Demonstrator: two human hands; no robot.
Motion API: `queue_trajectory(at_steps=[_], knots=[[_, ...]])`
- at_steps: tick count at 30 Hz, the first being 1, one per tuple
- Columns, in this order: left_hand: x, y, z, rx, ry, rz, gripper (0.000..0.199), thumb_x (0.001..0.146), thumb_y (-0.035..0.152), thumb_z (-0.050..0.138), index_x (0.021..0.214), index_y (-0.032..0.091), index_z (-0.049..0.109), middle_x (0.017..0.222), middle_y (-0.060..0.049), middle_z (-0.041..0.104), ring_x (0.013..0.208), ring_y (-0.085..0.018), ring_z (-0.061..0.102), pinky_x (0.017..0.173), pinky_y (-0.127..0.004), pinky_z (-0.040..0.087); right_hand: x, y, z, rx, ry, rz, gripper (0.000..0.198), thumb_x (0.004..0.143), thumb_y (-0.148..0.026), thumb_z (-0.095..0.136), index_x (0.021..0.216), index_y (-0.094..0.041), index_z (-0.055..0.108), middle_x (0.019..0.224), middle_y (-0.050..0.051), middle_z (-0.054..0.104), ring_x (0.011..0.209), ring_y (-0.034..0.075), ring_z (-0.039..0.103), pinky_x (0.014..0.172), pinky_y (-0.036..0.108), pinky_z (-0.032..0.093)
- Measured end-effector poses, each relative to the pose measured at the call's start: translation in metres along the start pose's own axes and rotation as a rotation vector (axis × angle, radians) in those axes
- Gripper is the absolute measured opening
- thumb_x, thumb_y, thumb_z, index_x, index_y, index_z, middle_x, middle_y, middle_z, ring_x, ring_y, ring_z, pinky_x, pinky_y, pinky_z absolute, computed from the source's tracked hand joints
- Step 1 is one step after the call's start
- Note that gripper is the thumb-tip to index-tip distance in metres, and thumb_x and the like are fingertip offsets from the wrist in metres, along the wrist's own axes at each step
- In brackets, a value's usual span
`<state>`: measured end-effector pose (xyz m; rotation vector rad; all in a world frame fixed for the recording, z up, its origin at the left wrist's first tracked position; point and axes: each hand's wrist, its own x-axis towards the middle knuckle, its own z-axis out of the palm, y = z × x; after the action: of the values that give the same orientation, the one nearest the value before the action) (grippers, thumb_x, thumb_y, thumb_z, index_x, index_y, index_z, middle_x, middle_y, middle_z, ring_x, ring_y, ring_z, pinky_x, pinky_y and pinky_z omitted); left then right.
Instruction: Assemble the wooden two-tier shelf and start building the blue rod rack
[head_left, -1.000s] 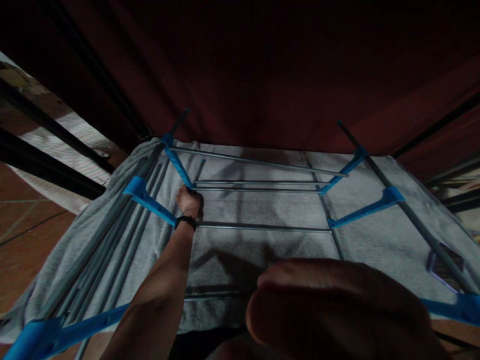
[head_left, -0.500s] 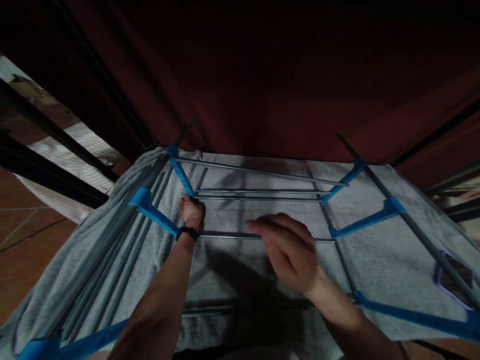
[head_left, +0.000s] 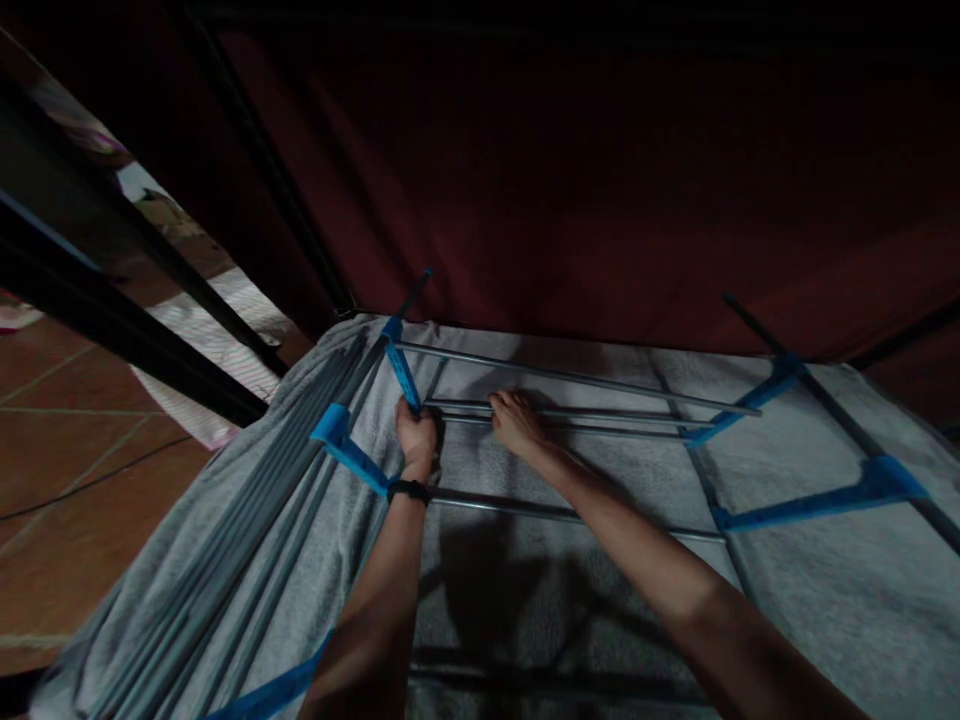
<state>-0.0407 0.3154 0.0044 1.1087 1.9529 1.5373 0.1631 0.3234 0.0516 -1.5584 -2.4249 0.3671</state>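
My left hand [head_left: 416,438], with a dark band on its wrist, is closed around the lower end of a blue plastic bracket [head_left: 403,372], where thin metal tubes join it. My right hand [head_left: 516,422] is closed on a metal tube [head_left: 600,414] a little to the right of that bracket; its fingertips are partly hidden. Another crosswise tube [head_left: 615,382] runs above both hands. Nearer me, a further tube [head_left: 502,506] stretches between a left blue bracket [head_left: 352,460] and a right blue bracket [head_left: 817,502]. The far right bracket [head_left: 750,402] stands behind that one.
Several loose grey tubes [head_left: 247,520] lie along the left side of the grey blanket [head_left: 832,600]. A dark red cloth wall [head_left: 562,220] rises behind, with black frame bars [head_left: 135,330] at left. Tiled floor [head_left: 82,450] and a striped cloth [head_left: 195,370] show beyond.
My right hand has moved away from me and left, from above the near crosswise tube, and closed on a farther tube. My left hand remains at the bracket. The view has shifted.
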Motion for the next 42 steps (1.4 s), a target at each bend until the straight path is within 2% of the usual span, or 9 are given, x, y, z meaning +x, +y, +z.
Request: queue_trajectory(at_steps=[5, 9, 13, 17, 21, 27, 34, 38, 42], knots=[[0.004, -0.005, 0.001, 0.009, 0.002, -0.006, 0.025, 0.083, 0.01, 0.054, 0.104, 0.023, 0.062, 0.101, -0.007, 0.07, 0.098, -0.021, 0.066, 0.097, -0.035, 0.05, 0.021, -0.012, 0.005, -0.065, -0.161, -0.017, 0.051, 0.099, -0.01, 0.039, 0.146, -0.02, 0.053, 0.137, 0.014, 0.061, 0.124, 0.023, 0.059, 0.105, 0.037, 0.043], [0.01, -0.006, 0.0, 0.016, 0.003, -0.011, 0.036, 0.077, 0.006, 0.054, 0.108, 0.022, 0.063, 0.096, -0.005, 0.07, 0.093, -0.019, 0.066, 0.092, -0.033, 0.051, 0.021, -0.019, -0.005, -0.078, -0.213, -0.048, 0.055, 0.101, -0.01, 0.029, 0.147, -0.025, 0.052, 0.139, 0.014, 0.058, 0.124, 0.027, 0.059, 0.1, 0.04, 0.046], [0.013, -0.003, 0.002, 0.005, -0.006, -0.056, 0.041, 0.071, 0.005, 0.054, 0.107, 0.02, 0.064, 0.087, -0.003, 0.067, 0.08, -0.017, 0.064, 0.079, -0.029, 0.051, 0.016, -0.022, -0.016, -0.091, -0.216, -0.08, 0.058, 0.099, -0.008, 0.03, 0.15, -0.027, 0.049, 0.131, 0.014, 0.061, 0.12, 0.027, 0.06, 0.097, 0.039, 0.047], [0.015, -0.002, 0.002, 0.0, -0.019, -0.11, 0.025, 0.071, 0.008, 0.053, 0.091, 0.02, 0.061, 0.08, -0.002, 0.064, 0.074, -0.017, 0.061, 0.071, -0.028, 0.049, 0.015, -0.022, -0.02, -0.104, -0.221, -0.081, 0.05, 0.104, -0.018, 0.03, 0.148, -0.026, 0.05, 0.129, 0.013, 0.063, 0.116, 0.026, 0.063, 0.094, 0.037, 0.047], [0.016, -0.003, -0.002, 0.049, -0.005, -0.04, 0.012, 0.076, 0.018, 0.057, 0.087, 0.022, 0.057, 0.08, -0.002, 0.063, 0.074, -0.018, 0.06, 0.072, -0.029, 0.048, 0.021, -0.023, -0.019, -0.097, -0.221, -0.062, 0.042, 0.108, -0.036, 0.031, 0.139, -0.025, 0.058, 0.125, 0.013, 0.066, 0.112, 0.027, 0.066, 0.093, 0.037, 0.048], [0.015, 0.0, -0.001, 0.082, 0.017, -0.027, 0.009, 0.079, 0.017, 0.057, 0.085, 0.023, 0.055, 0.076, -0.001, 0.06, 0.073, -0.018, 0.058, 0.074, -0.03, 0.048, 0.033, -0.035, -0.016, -0.072, -0.216, -0.115, 0.033, 0.105, -0.022, 0.037, 0.126, -0.018, 0.062, 0.132, 0.013, 0.064, 0.114, 0.023, 0.065, 0.094, 0.033, 0.049], [0.011, 0.006, 0.005, 0.117, 0.04, -0.027, 0.014, 0.08, 0.009, 0.053, 0.086, 0.022, 0.054, 0.075, 0.0, 0.059, 0.069, -0.016, 0.056, 0.07, -0.028, 0.046, 0.059, -0.068, -0.004, 0.029, -0.193, -0.169, 0.033, 0.105, -0.03, 0.039, 0.127, -0.021, 0.063, 0.129, 0.011, 0.066, 0.11, 0.022, 0.066, 0.091, 0.031, 0.05], [0.003, 0.006, 0.004, 0.163, 0.032, 0.021, 0.011, 0.082, 0.017, 0.058, 0.092, 0.021, 0.055, 0.075, 0.001, 0.058, 0.068, -0.016, 0.055, 0.068, -0.028, 0.044, 0.076, -0.086, 0.006, 0.092, -0.21, -0.12, 0.033, 0.104, -0.037, 0.043, 0.123, -0.021, 0.065, 0.13, 0.009, 0.066, 0.118, 0.021, 0.063, 0.096, 0.029, 0.049], [0.0, 0.007, 0.001, 0.172, 0.012, 0.026, 0.012, 0.087, 0.024, 0.056, 0.098, 0.021, 0.056, 0.078, -0.001, 0.061, 0.071, -0.018, 0.059, 0.07, -0.029, 0.044, 0.082, -0.097, 0.009, 0.08, -0.241, -0.109, 0.033, 0.102, -0.037, 0.046, 0.125, -0.021, 0.064, 0.129, 0.009, 0.067, 0.117, 0.021, 0.063, 0.097, 0.029, 0.049]])
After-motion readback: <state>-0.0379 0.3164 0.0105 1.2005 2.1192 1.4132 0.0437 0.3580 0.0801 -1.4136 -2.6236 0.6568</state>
